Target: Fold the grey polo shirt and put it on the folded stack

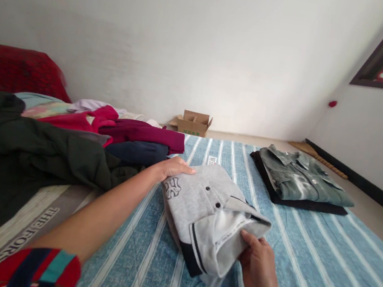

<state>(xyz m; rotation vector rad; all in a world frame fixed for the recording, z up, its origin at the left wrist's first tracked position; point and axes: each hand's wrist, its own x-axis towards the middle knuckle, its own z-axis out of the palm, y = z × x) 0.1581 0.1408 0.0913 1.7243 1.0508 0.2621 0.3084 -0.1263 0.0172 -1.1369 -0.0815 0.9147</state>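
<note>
Here's the right hand, thumb and fingers pinching the collar of a grey polo shirt; the left hand lays its fingers close together over the far left edge, grip underneath impossible to tell. The folded shirt sits mid-bed on a blue striped bedsheet, collar toward the near right, long axis slanting away to the far left. Right, a folded grey-green jacket!
</note>
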